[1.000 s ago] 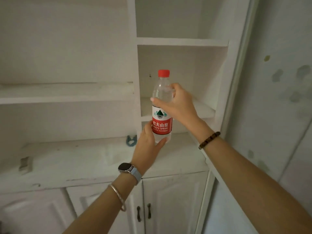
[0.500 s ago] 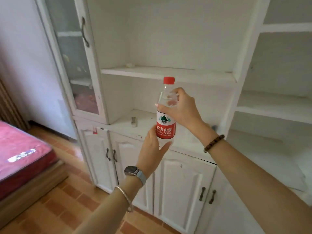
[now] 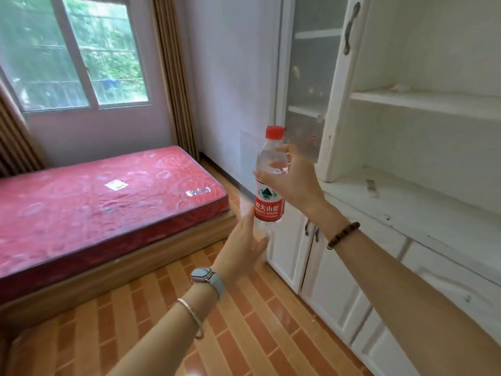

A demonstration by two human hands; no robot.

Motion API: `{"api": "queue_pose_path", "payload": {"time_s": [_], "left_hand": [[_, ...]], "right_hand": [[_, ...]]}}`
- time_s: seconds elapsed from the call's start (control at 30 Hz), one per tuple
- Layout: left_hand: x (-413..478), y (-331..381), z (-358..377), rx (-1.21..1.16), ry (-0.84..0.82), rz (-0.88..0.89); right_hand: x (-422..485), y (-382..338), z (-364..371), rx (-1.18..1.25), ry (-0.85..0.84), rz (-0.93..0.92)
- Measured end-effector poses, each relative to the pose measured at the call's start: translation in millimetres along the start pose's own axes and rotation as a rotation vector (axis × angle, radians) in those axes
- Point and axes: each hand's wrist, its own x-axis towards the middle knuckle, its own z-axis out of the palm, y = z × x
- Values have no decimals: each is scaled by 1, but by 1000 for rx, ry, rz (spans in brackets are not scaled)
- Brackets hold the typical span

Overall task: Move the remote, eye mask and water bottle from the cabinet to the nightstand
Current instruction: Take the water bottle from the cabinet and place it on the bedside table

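Right hand (image 3: 295, 183) curls fingers round the upright water bottle (image 3: 268, 204); left hand (image 3: 241, 251), fingers nearly straight, props its base.

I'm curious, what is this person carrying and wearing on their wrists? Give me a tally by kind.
water bottle: 1
watch: 1
bangle: 1
beaded bracelet: 1
Total: 4
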Motion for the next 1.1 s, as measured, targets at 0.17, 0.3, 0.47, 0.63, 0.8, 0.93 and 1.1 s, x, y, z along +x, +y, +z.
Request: {"api": "queue_pose_path", "payload": {"time_s": [0.17,0.3,0.47,0.63,0.8,0.93,1.1], "left_hand": [[-38,-68,-77,27,58,-124],[-66,-113,-120,37,143,-253],[-93,-159,-163,75,256,-389],[-105,-206,-201,104,357,-515],[-103,-254,-239,131,479,-635],[-99,-288,-264,194,549,-720],[-103,-321,-288,208,626,-809]], "right_hand": [[7,-42,103,75,-137,-101],[13,-70,174,124,-230,-180],[20,-96,256,206,-377,-265],[36,-113,340,274,-510,-361],[60,-132,420,383,-626,-419],[77,-145,479,437,-716,-452],[85,-163,542,490,-831,-511]]}}
